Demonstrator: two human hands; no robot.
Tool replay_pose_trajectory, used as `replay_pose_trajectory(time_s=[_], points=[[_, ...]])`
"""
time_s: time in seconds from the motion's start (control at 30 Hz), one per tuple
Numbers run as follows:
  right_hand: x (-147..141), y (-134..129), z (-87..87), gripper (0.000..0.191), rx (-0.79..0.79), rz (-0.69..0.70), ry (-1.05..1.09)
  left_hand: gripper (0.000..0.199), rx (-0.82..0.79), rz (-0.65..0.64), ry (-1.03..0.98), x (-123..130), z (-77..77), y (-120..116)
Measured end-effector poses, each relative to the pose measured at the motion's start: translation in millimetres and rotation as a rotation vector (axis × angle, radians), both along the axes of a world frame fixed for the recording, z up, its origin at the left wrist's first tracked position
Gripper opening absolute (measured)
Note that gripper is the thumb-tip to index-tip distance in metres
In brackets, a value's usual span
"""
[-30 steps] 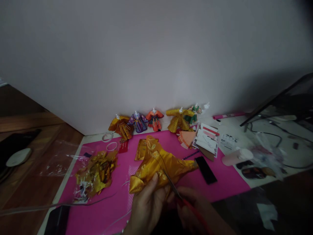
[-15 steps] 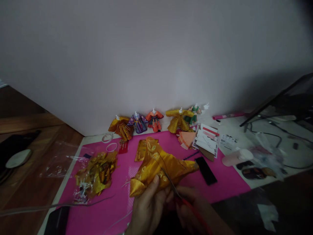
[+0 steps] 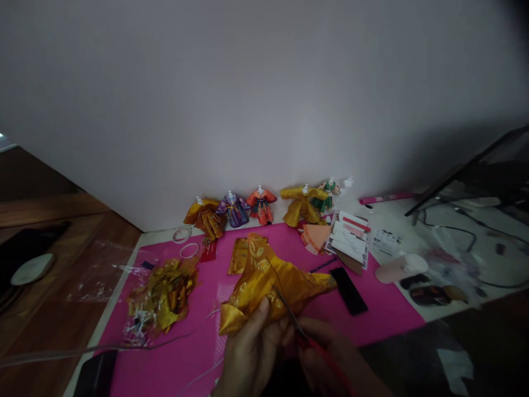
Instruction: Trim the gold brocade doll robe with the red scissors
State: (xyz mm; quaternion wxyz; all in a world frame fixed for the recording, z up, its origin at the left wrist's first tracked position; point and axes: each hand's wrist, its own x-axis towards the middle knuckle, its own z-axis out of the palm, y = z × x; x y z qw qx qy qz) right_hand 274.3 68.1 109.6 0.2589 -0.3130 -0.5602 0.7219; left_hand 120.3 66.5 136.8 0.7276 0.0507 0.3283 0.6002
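A piece of shiny gold fabric point(image 3: 258, 281) with embroidered flower patterns is spread out over the front middle of the mat. My left hand point(image 3: 252, 347) grips its near edge, thumb on top and fingers folded beneath. In my right hand point(image 3: 326, 350) are scissors point(image 3: 291, 317) with red handles, their thin metal blades pointing up and left across the fabric. Those blade tips lie against a dark line that runs up the cloth; whether they are parted I cannot tell. Just behind the fabric lies a flat gold packet point(image 3: 237, 256).
A pink mat point(image 3: 165, 364) covers the white table. Gold scraps point(image 3: 176, 292) and clear plastic lie left. Several small dressed figures point(image 3: 261, 205) lean along the wall. At right are papers point(image 3: 350, 237), a black strip point(image 3: 349, 292), a pale bottle point(image 3: 400, 267) and cables.
Hardly anything differs. Both hands, the scissors and the gold fabric keep almost the same places; the view has shifted very slightly.
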Motion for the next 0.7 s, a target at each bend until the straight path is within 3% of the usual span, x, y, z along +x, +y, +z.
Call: replay_pose_trajectory(time_s=[0.23,0.43,0.6,0.7], points=[[1.1,-3.2,-8.7,0.056,0.002,-0.039,-0.014,0.026,0.0,-0.01,0.005,0.0,0.5,0.1],[-5.0,-0.2,-16.9,0.053,-0.035,-0.046,0.036,0.018,0.053,-0.038,0.01,-0.3,0.6,1.6],[-6.3,1.7,2.7,0.061,-0.05,-0.022,0.013,0.017,0.089,-0.05,-0.008,-3.7,-8.4,-2.4],[-6.4,-1.6,17.5,0.065,-0.014,-0.114,-0.048,0.02,0.098,-0.04,-0.014,-4.6,-13.8,-5.2]])
